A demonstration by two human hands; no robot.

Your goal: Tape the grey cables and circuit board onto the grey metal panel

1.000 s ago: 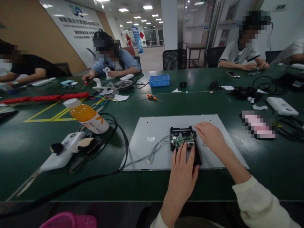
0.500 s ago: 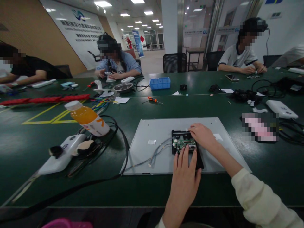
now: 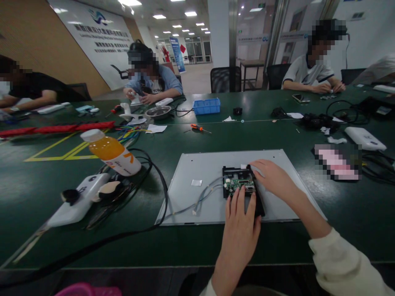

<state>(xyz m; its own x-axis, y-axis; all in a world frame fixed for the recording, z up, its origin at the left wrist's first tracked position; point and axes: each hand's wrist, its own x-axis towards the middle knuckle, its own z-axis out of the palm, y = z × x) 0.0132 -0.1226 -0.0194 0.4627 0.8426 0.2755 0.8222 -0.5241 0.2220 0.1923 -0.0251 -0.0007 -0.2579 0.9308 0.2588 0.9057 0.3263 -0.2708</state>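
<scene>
Head view, bottom edge, lower left of the frame: the rim of a bright pink plastic basket [image 3: 89, 290] shows below the dark green surface [image 3: 138, 251]. At lower centre, the left hand [image 3: 240, 218] lies flat, its fingers slightly spread, over the lower part of a black rectangular plastic frame [image 3: 231, 169] that carries a green circuit board [image 3: 235, 184]. Right of centre, the right hand [image 3: 274, 176] has its fingertips drawn close together at the frame's upper right corner, beside a small white tab [image 3: 243, 167]; whether they pinch anything cannot be told. Frame and board rest on a pale grey flat rectangular panel [image 3: 179, 189], with thin grey cables [image 3: 202, 199] running from the board's left side across it.

Left of the panel, a clear plastic bottle of orange drink with a white cap [image 3: 112, 153] leans near a long glossy white device [image 3: 78, 201]. At centre right lies a blurred pink, dark-edged flat object [image 3: 337, 161]. Farther back, at upper centre, an orange-and-black screwdriver [image 3: 199, 128] lies in front of a blue plastic basket [image 3: 206, 107]. Beyond, a person in a light blue shirt [image 3: 168, 81] sits at upper left, and another in a white T-shirt with dark trim [image 3: 302, 74] at upper right.
</scene>
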